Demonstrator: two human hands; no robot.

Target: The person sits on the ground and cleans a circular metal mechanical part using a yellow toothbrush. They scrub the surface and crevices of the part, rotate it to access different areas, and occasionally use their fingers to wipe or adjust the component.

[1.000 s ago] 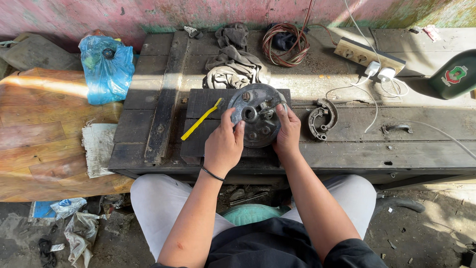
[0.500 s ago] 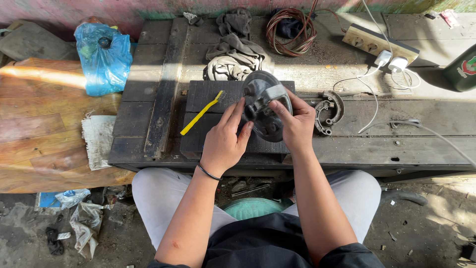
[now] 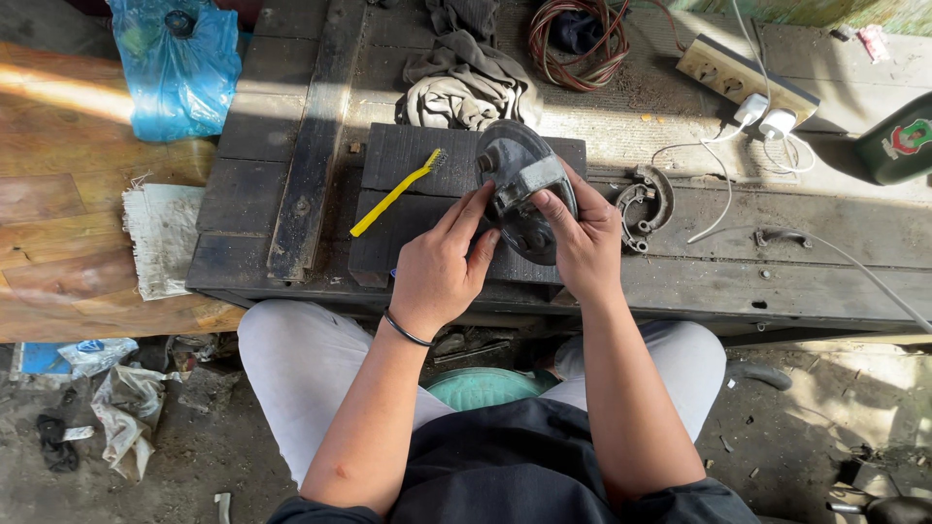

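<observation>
1. One dark wooden bench (image 3: pixel 291 175) carries everything; working low over its raised block looks wise, so a slip drops the part only a little way.
2. One blue plastic bag (image 3: pixel 180 68), one grey rag (image 3: pixel 466 82), one wire coil (image 3: pixel 578 34).
3. One round metal brake plate (image 3: pixel 519 189), tilted on edge above the block; a firm hold on both sides would steady it.
4. Two hands: left hand (image 3: pixel 437 267) and right hand (image 3: pixel 582 243), both closed on the plate.
5. One yellow brush (image 3: pixel 393 194), one brake shoe (image 3: pixel 646 204).
</observation>
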